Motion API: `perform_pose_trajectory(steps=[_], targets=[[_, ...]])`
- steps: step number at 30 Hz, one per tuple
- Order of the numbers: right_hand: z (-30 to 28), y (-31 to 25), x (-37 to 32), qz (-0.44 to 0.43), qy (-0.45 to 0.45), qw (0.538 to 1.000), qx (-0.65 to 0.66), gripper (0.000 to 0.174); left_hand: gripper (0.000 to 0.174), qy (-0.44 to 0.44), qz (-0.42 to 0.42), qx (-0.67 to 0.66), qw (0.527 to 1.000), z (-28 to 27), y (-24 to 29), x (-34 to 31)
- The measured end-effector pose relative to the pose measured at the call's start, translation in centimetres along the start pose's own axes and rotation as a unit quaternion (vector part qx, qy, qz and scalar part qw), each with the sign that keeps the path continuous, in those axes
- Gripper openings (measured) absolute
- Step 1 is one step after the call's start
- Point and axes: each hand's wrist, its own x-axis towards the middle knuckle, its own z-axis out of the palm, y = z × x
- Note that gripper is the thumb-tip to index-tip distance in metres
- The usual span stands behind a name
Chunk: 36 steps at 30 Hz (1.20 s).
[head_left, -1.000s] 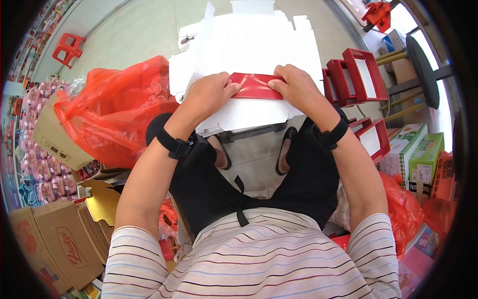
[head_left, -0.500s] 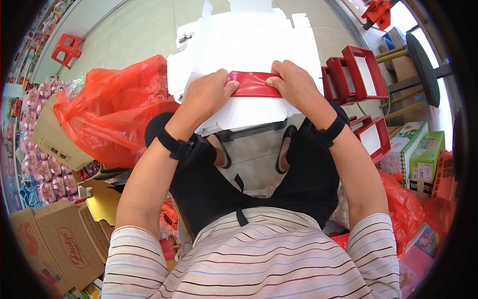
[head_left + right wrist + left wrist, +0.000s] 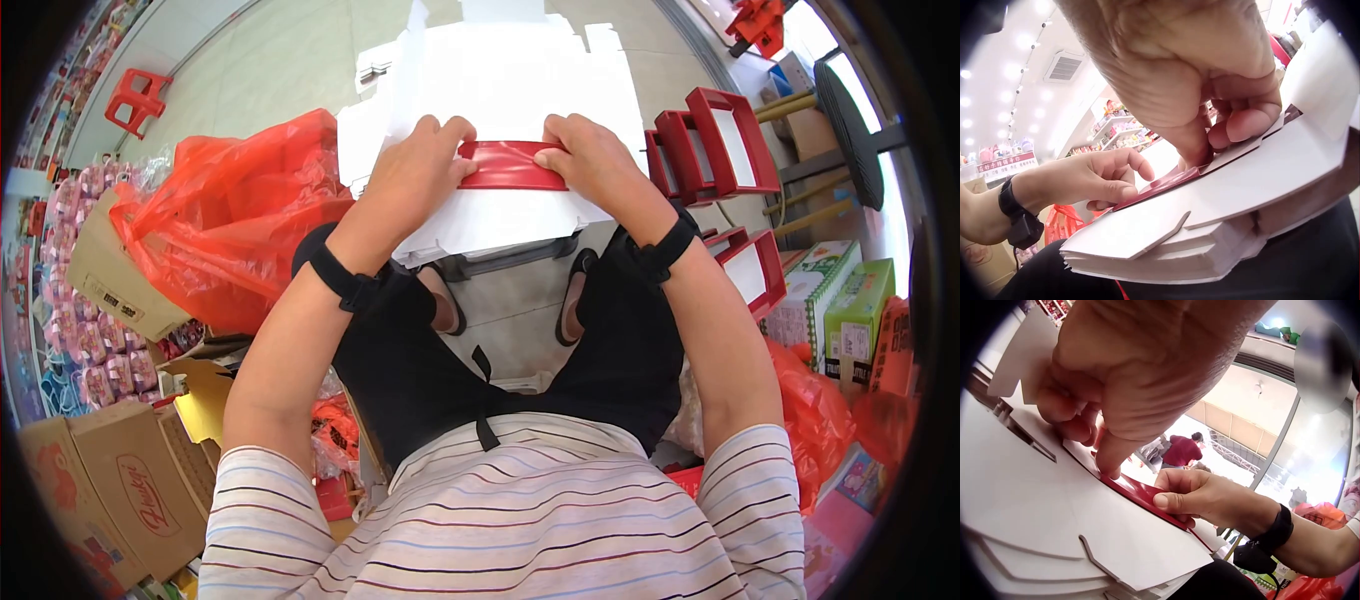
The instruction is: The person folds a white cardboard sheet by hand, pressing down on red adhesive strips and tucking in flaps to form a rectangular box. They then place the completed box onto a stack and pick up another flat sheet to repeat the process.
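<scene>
A shiny red cardboard strip (image 3: 512, 165) lies across a stack of white die-cut card sheets (image 3: 520, 90). My left hand (image 3: 415, 175) grips its left end, thumb at the near side and bent fingers beyond the far edge. At the opposite end my right hand (image 3: 595, 165) pinches it, thumb on the red face. In the left wrist view the right hand's thumb and index finger (image 3: 1175, 487) close on the raised red edge. The right wrist view has the left hand (image 3: 1107, 178) with its thumb over the strip (image 3: 1166, 187).
Red box frames with white bases (image 3: 735, 150) stand at the right, near green cartons (image 3: 858, 320). To the left are a red plastic bag (image 3: 250, 200) and brown cartons (image 3: 140, 490). A red stool (image 3: 135, 100) stands farther off. My knees (image 3: 400, 350) flank the stack.
My left hand has shifted up and slightly right, its index finger lifting away from the thumb. The right hand stays at its end. The red strip has moved only slightly.
</scene>
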Motion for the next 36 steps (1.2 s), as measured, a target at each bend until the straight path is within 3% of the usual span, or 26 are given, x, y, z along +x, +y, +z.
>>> perform_pose_trajectory(steps=[5, 15, 21, 27, 36], targets=[[-0.2, 0.1, 0.2, 0.008, -0.015, 1.0, 0.003, 0.023, 0.038, 0.009, 0.144, 0.059, 0.988, 0.3, -0.9, 0.0], [-1.0, -0.8, 0.4, 0.043, -0.059, 0.997, -0.015, 0.025, 0.041, 0.006, 0.154, 0.078, 0.985, 0.5, -0.4, -0.1], [-0.8, -0.6, -0.3, 0.037, -0.001, 0.999, 0.036, 0.028, 0.037, -0.003, 0.214, 0.1, 0.972, 0.8, -0.6, 0.1], [-0.1, -0.9, -2.6, -0.175, 0.089, 0.975, -0.103, 0.032, 0.036, -0.01, 0.252, 0.135, 0.958, 0.6, -0.9, 0.0], [1.6, -0.8, -3.4, -0.247, 0.119, 0.925, -0.264, 0.021, 0.036, -0.02, 0.279, 0.123, 0.952, -0.4, -1.1, 0.6]])
